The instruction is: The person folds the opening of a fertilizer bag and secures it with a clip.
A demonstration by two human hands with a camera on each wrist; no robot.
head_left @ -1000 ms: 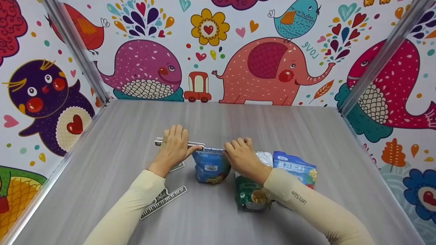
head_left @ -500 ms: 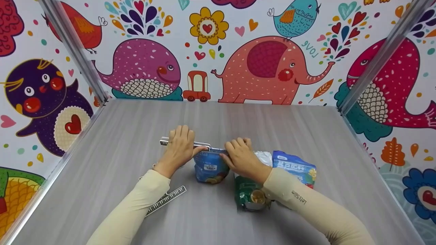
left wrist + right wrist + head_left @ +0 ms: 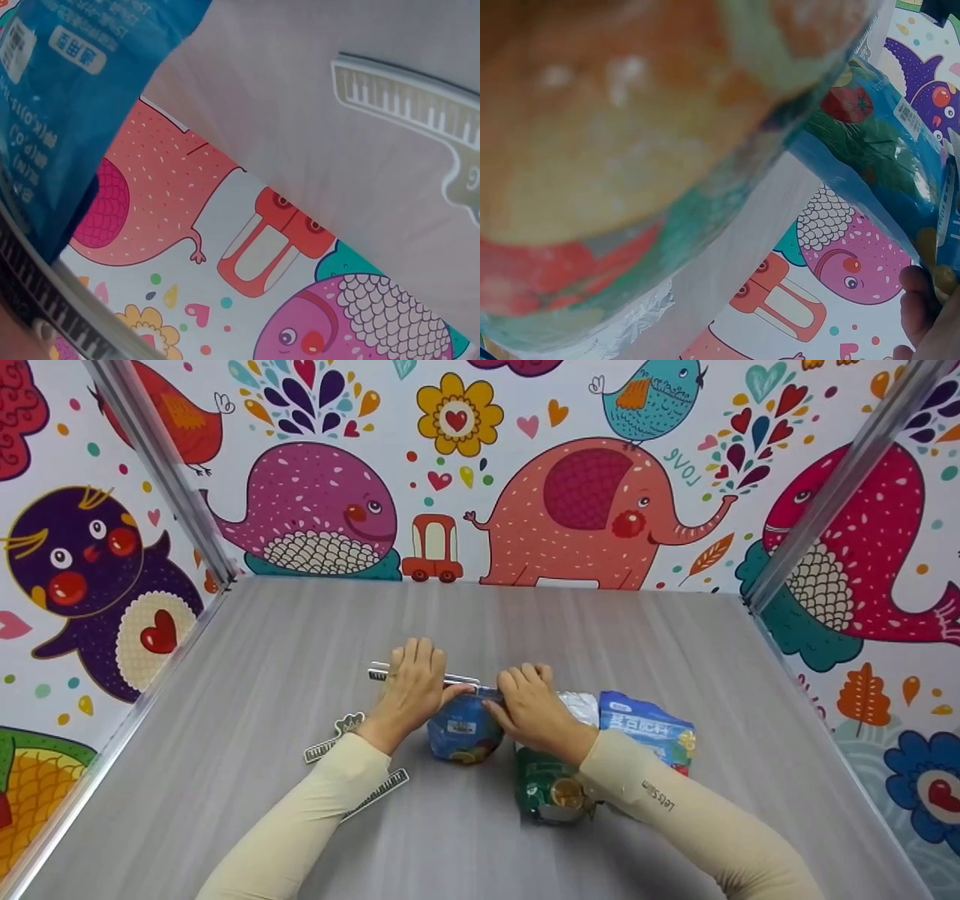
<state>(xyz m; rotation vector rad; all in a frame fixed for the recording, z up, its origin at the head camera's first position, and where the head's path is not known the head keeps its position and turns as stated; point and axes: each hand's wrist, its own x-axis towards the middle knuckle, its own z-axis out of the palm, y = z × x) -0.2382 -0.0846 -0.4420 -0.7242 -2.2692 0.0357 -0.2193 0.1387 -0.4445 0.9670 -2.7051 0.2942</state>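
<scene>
In the head view, my left hand [image 3: 412,682] grips a long bag clip [image 3: 377,675] patterned with piano keys. The clip lies along the folded top of a blue printed bag [image 3: 461,735] that stands upright mid-table. My left thumb points right along that top edge. My right hand [image 3: 536,705] pinches the bag's top right corner with curled fingers, which also show in the right wrist view beside the bag [image 3: 885,142]. Close in the left wrist view, the clip [image 3: 56,289] runs along the bag's edge [image 3: 82,112].
Two more piano-key clips lie on the table, one [image 3: 322,750] left of my left wrist, one [image 3: 386,787] partly under my left sleeve. A green and silver bag [image 3: 551,784] lies below my right hand, with another blue bag [image 3: 649,727] to its right. Patterned walls [image 3: 450,495] enclose the table.
My left hand has moved right, and the clip has slid along the bag's top toward my right hand. The right hand keeps its place. The far-left clip has come out from behind my left arm.
</scene>
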